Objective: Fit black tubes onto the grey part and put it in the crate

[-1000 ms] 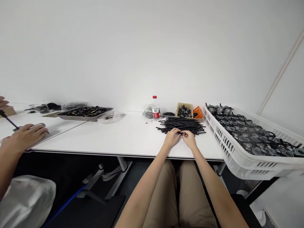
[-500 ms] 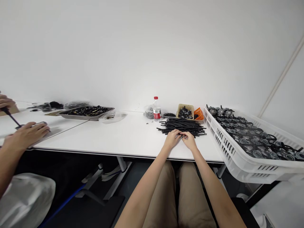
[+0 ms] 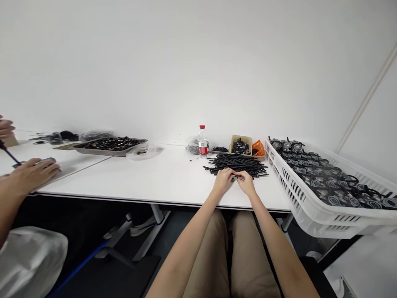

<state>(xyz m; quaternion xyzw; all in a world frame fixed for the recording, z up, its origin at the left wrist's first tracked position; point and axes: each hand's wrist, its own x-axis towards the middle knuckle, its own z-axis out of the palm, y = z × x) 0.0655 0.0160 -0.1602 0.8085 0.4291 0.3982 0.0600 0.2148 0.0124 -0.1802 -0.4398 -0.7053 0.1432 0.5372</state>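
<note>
My left hand [image 3: 224,179] and my right hand [image 3: 245,181] meet at the near edge of a pile of thin black tubes [image 3: 237,163] on the white table [image 3: 173,178]. The fingers of both hands are closed in a pinch, fingertips almost touching. A small dark piece shows between them, too small and covered to name. Just behind the pile stand a beige bin [image 3: 241,145] of small black and metal parts and an orange basket [image 3: 258,147].
A white crate [image 3: 287,182] of black and metal assemblies stands at the right. Behind the pile's left end is a red-capped bottle [image 3: 203,142]. Further left lie a clear plastic bag [image 3: 143,151] and a metal tray [image 3: 119,153]. A co-worker's hand [image 3: 35,176] rests at the far left.
The whole view has shifted slightly. My hands stay pinched together at the same spot by the black tubes. The co-worker's hands sit slightly further left in view.
</note>
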